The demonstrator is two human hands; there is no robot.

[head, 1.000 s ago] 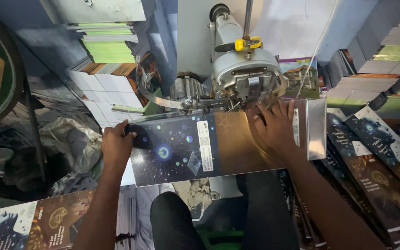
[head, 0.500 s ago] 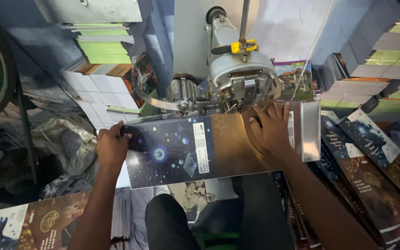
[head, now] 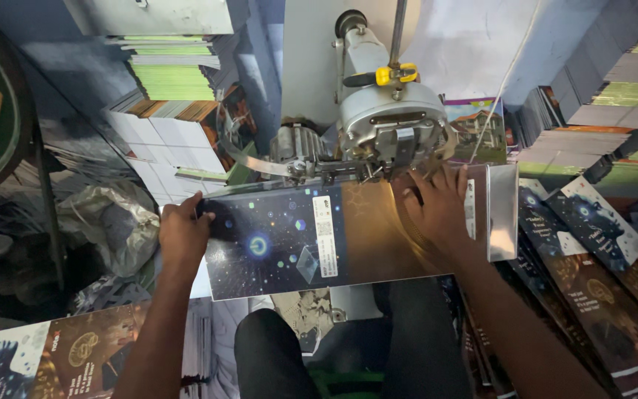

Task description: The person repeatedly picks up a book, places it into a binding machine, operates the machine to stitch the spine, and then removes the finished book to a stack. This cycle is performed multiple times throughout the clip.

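Booklet cover (head: 311,236), dark and starry, spread flat under machine head (head: 389,125); left hand (head: 182,233) clamped on outer edge, right hand (head: 441,214) pressed open-palmed beside stitching point. Mid-stitch by the look; next, steady feed along spine, fingers clear of head.

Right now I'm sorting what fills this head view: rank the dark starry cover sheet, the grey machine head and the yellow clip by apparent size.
1. dark starry cover sheet, largest.
2. grey machine head, though it sits farther off.
3. yellow clip, smallest.
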